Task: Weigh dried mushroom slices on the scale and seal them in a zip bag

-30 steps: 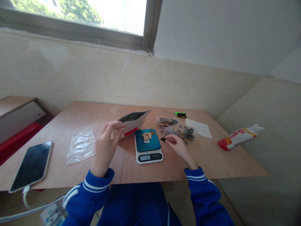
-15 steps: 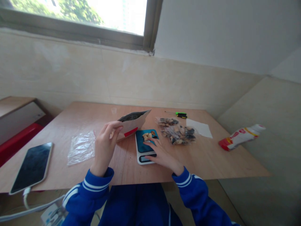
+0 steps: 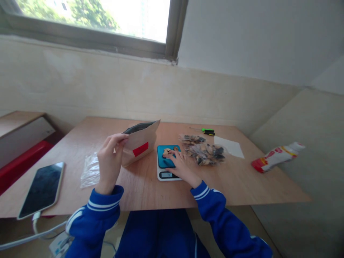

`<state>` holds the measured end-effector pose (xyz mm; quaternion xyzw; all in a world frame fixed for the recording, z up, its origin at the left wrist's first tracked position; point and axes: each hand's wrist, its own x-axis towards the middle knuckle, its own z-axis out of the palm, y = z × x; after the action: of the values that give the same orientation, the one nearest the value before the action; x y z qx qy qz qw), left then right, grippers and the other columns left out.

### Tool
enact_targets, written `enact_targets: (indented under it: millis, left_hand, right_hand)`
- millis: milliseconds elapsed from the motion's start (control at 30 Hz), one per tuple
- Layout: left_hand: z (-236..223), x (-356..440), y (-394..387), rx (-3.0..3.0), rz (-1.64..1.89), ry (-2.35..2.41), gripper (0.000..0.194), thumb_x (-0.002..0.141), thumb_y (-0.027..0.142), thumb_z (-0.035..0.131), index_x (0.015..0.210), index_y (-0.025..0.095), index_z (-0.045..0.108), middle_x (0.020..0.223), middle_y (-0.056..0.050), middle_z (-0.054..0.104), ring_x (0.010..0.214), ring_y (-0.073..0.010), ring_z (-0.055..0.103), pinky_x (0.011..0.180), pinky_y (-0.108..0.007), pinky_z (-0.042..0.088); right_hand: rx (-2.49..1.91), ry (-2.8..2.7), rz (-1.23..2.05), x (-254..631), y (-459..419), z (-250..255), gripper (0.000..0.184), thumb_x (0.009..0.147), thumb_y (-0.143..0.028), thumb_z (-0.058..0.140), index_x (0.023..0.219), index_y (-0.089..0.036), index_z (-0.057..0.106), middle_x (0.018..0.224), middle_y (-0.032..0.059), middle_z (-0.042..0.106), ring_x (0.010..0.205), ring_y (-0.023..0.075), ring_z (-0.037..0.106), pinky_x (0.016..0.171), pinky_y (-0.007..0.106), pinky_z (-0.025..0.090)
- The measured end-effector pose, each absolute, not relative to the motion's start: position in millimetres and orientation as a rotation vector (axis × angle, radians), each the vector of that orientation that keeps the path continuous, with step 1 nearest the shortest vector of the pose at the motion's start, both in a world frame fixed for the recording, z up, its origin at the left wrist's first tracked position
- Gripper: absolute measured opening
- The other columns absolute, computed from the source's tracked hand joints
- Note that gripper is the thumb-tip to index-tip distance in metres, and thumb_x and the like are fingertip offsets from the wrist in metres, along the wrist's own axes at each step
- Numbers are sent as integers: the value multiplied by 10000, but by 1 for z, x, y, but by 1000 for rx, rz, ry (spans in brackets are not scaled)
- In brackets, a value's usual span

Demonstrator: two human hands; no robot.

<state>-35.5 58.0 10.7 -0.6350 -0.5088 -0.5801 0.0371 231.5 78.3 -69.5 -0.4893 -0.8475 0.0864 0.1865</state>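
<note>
My left hand grips the edge of a kraft paper pouch, which has a black inner lining and a red label, and holds it up above the table. My right hand rests over a digital kitchen scale with its fingertips on the blue platform, among several pale food pieces. The hand hides part of the platform. Nothing shows held in its fingers. A transparent plastic bag of tan and dark pieces lies just beyond my right hand.
A smartphone with a cable lies at the left of the plywood table. A flat transparent bag lies behind my left hand. A green-handled screwdriver, white paper and a white-and-red tube lie farther right.
My right hand has moved from beside the bag onto the scale platform, and the dark piece it held is no longer visible. My left hand and the pouch have shifted left.
</note>
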Motion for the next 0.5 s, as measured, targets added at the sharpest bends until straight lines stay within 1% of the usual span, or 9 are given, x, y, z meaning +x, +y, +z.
enact_targets:
  millis: [67, 133, 167, 233, 300, 367, 433, 500]
  left_hand:
    - [10, -36, 54, -2021, -1756, -1530, 107, 907, 224, 563, 959, 207, 655, 995, -31, 686, 938, -158, 645, 821, -283, 502]
    - [9, -34, 48, -2090, -1715, -1518, 104, 905, 218, 566, 970, 210, 647, 1011, -30, 688, 950, -156, 649, 824, -278, 508]
    - [8, -33, 44, -2115, -1691, -1524, 104, 905, 218, 567, 976, 210, 643, 1012, -29, 690, 950, -155, 653, 823, -274, 512]
    - [8, -29, 36, -2143, -1647, -1542, 108, 909, 221, 563, 986, 209, 639, 1014, -28, 699, 946, -153, 664, 824, -266, 519]
    - [7, -24, 28, -2157, -1612, -1548, 119, 918, 224, 549, 992, 208, 641, 1036, -31, 710, 957, -155, 673, 827, -260, 527]
    - [6, -21, 21, -2150, -1592, -1544, 147, 930, 221, 527, 1013, 213, 647, 1075, -31, 718, 984, -165, 680, 836, -263, 534]
    - [5, -18, 17, -2145, -1580, -1547, 192, 937, 215, 510, 1067, 228, 650, 1134, -27, 713, 1033, -179, 677, 858, -272, 538]
    - [3, -16, 14, -2156, -1576, -1546, 249, 940, 204, 502, 1142, 249, 640, 1209, -17, 689, 1095, -188, 659, 907, -284, 533]
  right_hand:
    - [-1299, -2271, 316, 233, 82, -53, 364, 835, -359, 680, 1172, -238, 611, 1233, 113, 545, 1191, 283, 482, 997, 463, 386]
    - [-1181, -2076, 374, 234, 85, -26, 240, 905, -361, 579, 1091, -218, 626, 1122, 97, 575, 1119, 240, 528, 982, 419, 419]
    - [-1102, -1980, 410, 232, 86, -10, 207, 933, -341, 528, 1064, -212, 624, 1089, 89, 582, 1090, 219, 547, 964, 391, 439]
    - [-925, -1923, 548, 226, 87, 24, 203, 966, -296, 456, 1055, -207, 616, 1075, 74, 590, 1033, 186, 585, 905, 341, 479]
    - [-745, -2115, 661, 212, 87, 54, 235, 978, -238, 410, 1039, -200, 634, 1046, 60, 626, 1021, 171, 599, 892, 316, 480]
    - [-654, -2349, 596, 196, 88, 75, 242, 952, -167, 423, 1011, -181, 657, 1022, 57, 637, 963, 159, 608, 864, 295, 476]
    - [-664, -2547, 419, 178, 89, 89, 264, 922, -106, 418, 995, -154, 667, 980, 62, 648, 907, 159, 602, 833, 288, 468]
    - [-710, -2725, 224, 164, 88, 98, 270, 902, -80, 416, 944, -129, 678, 908, 72, 668, 873, 178, 590, 814, 299, 457]
